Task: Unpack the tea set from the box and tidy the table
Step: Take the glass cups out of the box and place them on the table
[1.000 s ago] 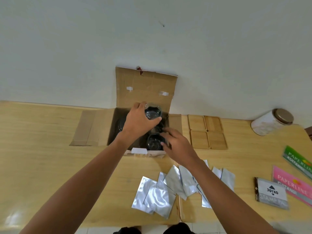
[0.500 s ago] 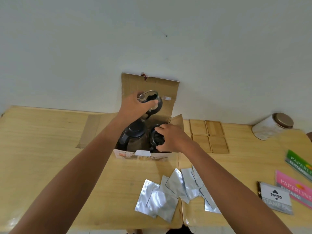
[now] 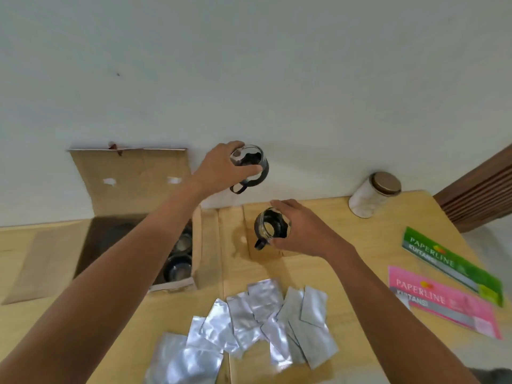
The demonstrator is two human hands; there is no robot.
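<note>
Wooden table (image 3: pixel 388 245): both hands grip glass cups, left hand (image 3: pixel 221 167) above, right hand (image 3: pixel 302 231) beside box (image 3: pixel 133 189).

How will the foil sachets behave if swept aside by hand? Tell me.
The foil sachets look flat and thin, so probably light and floppy. Their shiny faces suggest that they would slide easily. Loosely overlapped, they would likely scatter rather than move as one pile.
</note>
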